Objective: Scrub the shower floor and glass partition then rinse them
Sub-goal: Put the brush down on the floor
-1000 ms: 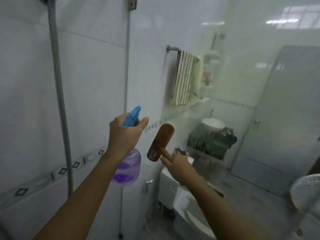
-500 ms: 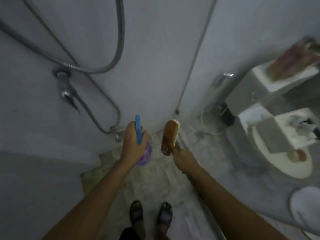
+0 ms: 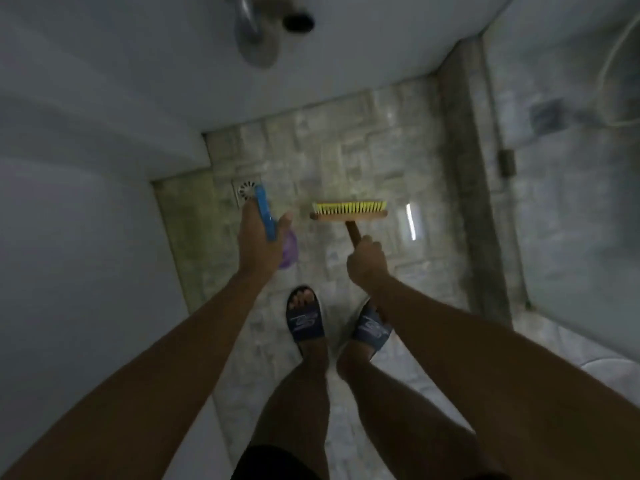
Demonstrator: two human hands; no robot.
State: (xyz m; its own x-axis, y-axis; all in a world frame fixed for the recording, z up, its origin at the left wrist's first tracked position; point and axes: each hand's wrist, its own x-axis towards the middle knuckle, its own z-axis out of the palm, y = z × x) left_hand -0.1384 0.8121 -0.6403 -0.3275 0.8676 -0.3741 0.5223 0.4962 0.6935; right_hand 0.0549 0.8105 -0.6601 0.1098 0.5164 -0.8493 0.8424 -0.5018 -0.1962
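Above shower floor point(image 3: 346, 150) — brush point(image 3: 349, 212) beyond right grip point(image 3: 366, 263) (bristles away).

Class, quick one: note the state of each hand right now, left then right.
Left hand: closed, holding the spray bottle.
Right hand: closed, holding the scrub brush.

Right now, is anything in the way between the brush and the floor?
Nothing visible. The right hand holds the brush over the shower floor; the spray bottle in the left hand and the sandals are clear of it.
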